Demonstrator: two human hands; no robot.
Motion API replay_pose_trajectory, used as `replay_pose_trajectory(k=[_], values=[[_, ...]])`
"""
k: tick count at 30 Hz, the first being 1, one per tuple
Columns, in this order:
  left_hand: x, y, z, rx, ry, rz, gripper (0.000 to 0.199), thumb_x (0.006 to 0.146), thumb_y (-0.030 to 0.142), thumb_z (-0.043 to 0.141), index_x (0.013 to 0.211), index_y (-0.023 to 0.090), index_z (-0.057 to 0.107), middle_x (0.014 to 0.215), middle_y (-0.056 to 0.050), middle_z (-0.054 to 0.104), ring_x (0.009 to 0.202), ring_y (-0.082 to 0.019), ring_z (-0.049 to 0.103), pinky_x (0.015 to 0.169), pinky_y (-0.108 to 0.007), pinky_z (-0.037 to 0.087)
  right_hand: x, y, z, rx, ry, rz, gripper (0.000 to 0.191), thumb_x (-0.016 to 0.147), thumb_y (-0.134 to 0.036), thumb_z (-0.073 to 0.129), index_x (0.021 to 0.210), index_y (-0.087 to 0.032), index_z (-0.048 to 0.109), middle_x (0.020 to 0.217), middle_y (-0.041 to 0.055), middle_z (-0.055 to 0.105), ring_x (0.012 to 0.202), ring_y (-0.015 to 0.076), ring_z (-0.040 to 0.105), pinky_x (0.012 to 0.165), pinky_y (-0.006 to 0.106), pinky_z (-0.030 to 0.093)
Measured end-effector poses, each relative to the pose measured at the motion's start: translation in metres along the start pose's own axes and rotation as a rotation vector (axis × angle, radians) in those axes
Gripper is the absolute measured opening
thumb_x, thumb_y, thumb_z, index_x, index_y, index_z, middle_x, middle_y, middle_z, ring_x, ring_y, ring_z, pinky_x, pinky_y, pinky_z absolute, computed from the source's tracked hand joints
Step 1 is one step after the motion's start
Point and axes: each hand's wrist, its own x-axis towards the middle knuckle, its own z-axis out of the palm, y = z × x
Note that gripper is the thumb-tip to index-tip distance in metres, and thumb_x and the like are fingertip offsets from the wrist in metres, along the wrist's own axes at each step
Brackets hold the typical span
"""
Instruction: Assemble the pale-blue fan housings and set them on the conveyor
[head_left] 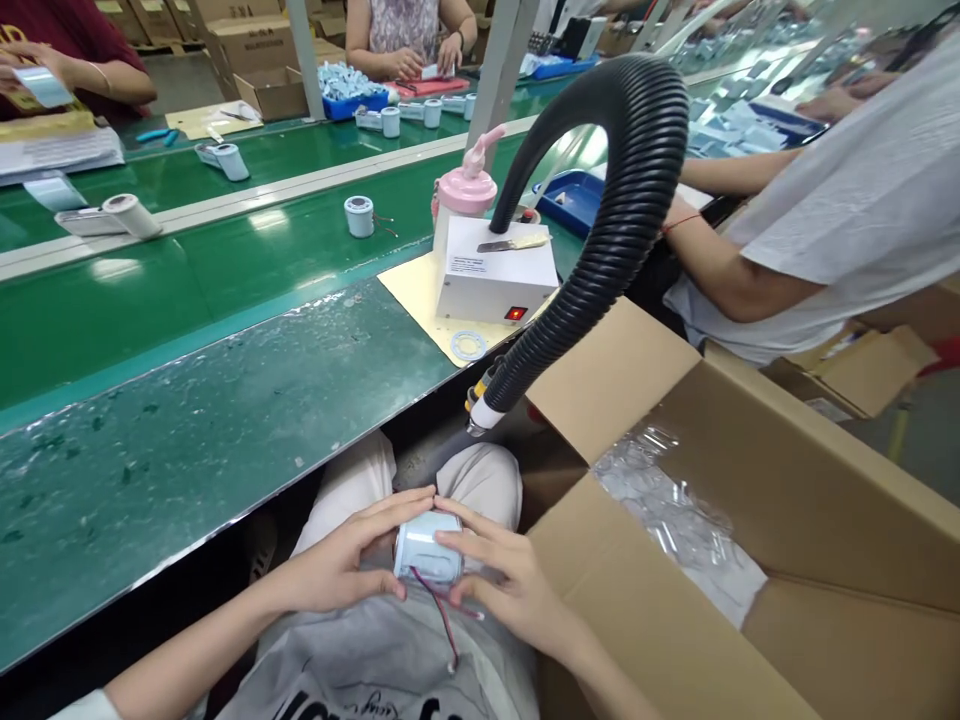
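Over my lap, a light-blue cylindrical housing [429, 550] lies on its side between my two hands. Thin red and black wires with small white connectors trail from its lower edge. My left hand [352, 555] is closed around its left end, with the thumb underneath and the fingers across the top. On the right end, my right hand [506, 570] grips it with bent fingers and thumb. A black corrugated hose [637, 150] arches from a white box-shaped machine [495, 270], its metal-tipped nozzle [480, 418] hanging just above my knees.
A large cardboard box [810, 480] with clear plastic parts [667, 500] stands at my right. Beyond the metal-edged bench [225, 390], the green conveyor [262, 240] carries another blue cylinder [359, 216]. A pink-lidded bottle [465, 190] stands behind the machine. Co-workers sit opposite and at right.
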Motion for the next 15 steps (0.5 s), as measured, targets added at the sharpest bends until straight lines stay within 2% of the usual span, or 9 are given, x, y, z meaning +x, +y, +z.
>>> replay_pose_trajectory(k=[5,8,11,12,13,14,15], values=[[0.012,0.018,-0.003,0.138,-0.054,0.074,0.082,0.085,0.031,0.081,0.156,0.036,0.041,0.163,-0.013,0.041,0.151,-0.034,0.037,0.116,-0.049,0.044,0.002,-0.011,-0.008,-0.07,0.121,-0.161,0.063,0.091,-0.022,0.079,0.147,-0.035,0.053,0.141,0.0091,0.066,0.129,0.0239,0.065,0.109,0.039,0.054],[0.021,0.021,0.004,0.167,-0.06,0.109,0.081,0.079,0.033,0.085,0.151,0.032,0.048,0.156,-0.014,0.049,0.147,-0.034,0.043,0.12,-0.05,0.039,0.001,-0.015,-0.006,-0.052,0.119,-0.168,0.058,0.093,-0.022,0.076,0.145,-0.037,0.054,0.138,0.0079,0.068,0.127,0.0237,0.066,0.109,0.04,0.055],[0.024,0.019,0.009,0.145,0.01,0.03,0.074,0.075,0.042,0.086,0.141,0.027,0.056,0.144,-0.014,0.059,0.131,-0.034,0.059,0.11,-0.045,0.049,-0.008,-0.01,-0.016,-0.091,0.111,-0.099,0.056,0.091,-0.036,0.079,0.142,-0.033,0.058,0.148,0.0113,0.06,0.128,0.0266,0.065,0.107,0.04,0.056],[0.024,0.021,0.004,0.16,0.065,0.0,0.069,0.076,0.046,0.084,0.136,0.027,0.058,0.138,-0.013,0.063,0.122,-0.032,0.065,0.103,-0.042,0.054,-0.012,-0.004,-0.026,-0.13,0.157,-0.043,0.053,0.09,-0.042,0.079,0.139,-0.03,0.061,0.15,0.0134,0.058,0.129,0.0289,0.064,0.108,0.043,0.055],[0.023,0.024,-0.009,0.206,0.132,-0.027,0.064,0.077,0.049,0.081,0.133,0.027,0.059,0.131,-0.012,0.067,0.113,-0.03,0.069,0.096,-0.04,0.057,-0.017,0.004,-0.042,-0.174,0.26,0.044,0.049,0.089,-0.048,0.077,0.132,-0.027,0.066,0.148,0.0148,0.059,0.13,0.031,0.063,0.108,0.045,0.054],[0.024,0.03,-0.029,0.276,0.234,-0.03,0.06,0.076,0.053,0.079,0.128,0.028,0.06,0.121,-0.01,0.071,0.102,-0.028,0.072,0.088,-0.037,0.059,-0.022,0.014,-0.062,-0.225,0.401,0.155,0.045,0.09,-0.053,0.074,0.125,-0.024,0.07,0.144,0.0155,0.062,0.13,0.0326,0.062,0.108,0.048,0.053],[0.028,0.038,-0.058,0.377,0.38,-0.024,0.057,0.077,0.056,0.076,0.124,0.029,0.06,0.114,-0.007,0.073,0.095,-0.027,0.072,0.082,-0.035,0.06,-0.028,0.026,-0.086,-0.268,0.581,0.273,0.042,0.091,-0.056,0.069,0.115,-0.022,0.073,0.136,0.0157,0.067,0.128,0.0337,0.062,0.108,0.051,0.052]])
